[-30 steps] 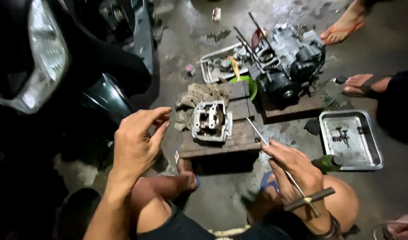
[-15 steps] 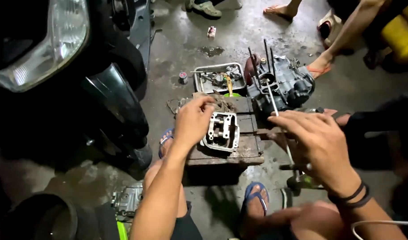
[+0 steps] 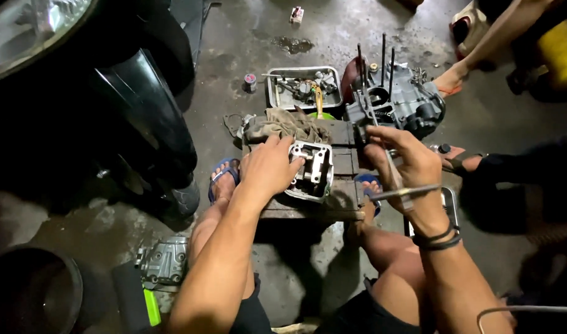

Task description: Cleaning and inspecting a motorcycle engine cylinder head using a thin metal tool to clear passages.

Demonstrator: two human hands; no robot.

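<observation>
The cylinder head (image 3: 311, 171) under the left hand (image 3: 268, 170) is cast metal, pale grey and matt, with rough, pitted faces. The T-handled tool (image 3: 395, 179) in the right hand (image 3: 407, 164) is thin dull steel. Both sit over a wooden block (image 3: 342, 204), worn and stained dark. At its 11 o'clock lies a crumpled cloth rag (image 3: 289, 124), brown and greasy. At 12 o'clock the tray (image 3: 305, 86) is thin shiny sheet metal. The engine case (image 3: 401, 102) at 1 o'clock is oily dark metal. The concrete floor (image 3: 234, 55) looks wet and rough.
</observation>
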